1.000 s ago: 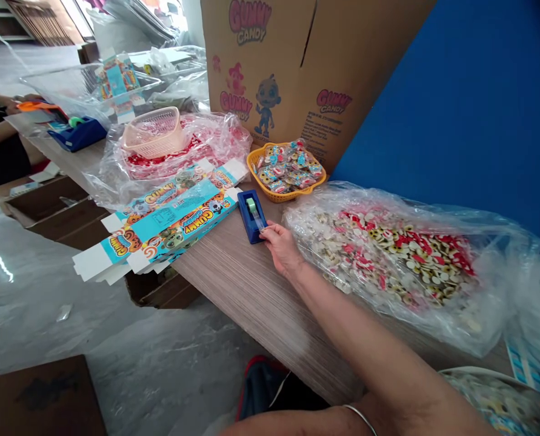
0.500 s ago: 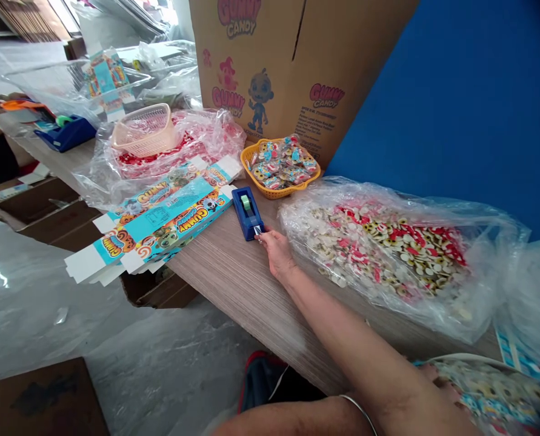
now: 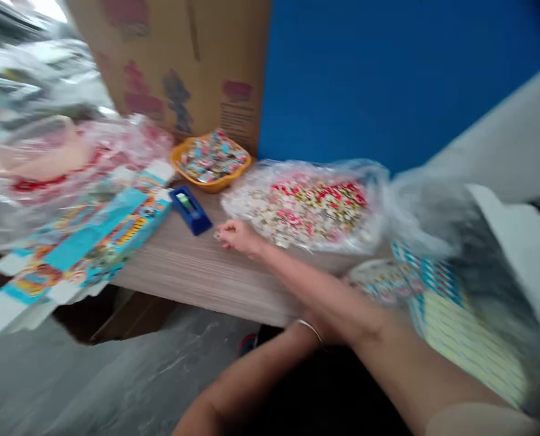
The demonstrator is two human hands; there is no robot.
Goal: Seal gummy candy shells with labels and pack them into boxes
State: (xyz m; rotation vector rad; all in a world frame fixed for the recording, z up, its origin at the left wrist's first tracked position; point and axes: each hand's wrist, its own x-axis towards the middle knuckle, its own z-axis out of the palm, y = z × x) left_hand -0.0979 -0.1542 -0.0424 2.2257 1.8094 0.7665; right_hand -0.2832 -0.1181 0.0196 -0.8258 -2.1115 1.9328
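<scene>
On the wood-grain tabletop (image 3: 183, 272), the right hand (image 3: 239, 236) lies narrowly curled just beside the blue tape dispenser (image 3: 190, 210), not touching it; blur hides whether its fingers pinch anything. The left hand (image 3: 328, 330) is half hidden behind the right forearm, its state impossible to tell, near a round tray of candy packets (image 3: 381, 280). The printed carton blank (image 3: 92, 245) lies flat and unfolded, the orange basket (image 3: 210, 158) is heaped with packets, and the clear bag of candies (image 3: 301, 209) looks full.

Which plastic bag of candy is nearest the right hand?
The bag of red and cream candies, just beside the right hand; the other bag lies farther left, past the blue tape dispenser.
</scene>
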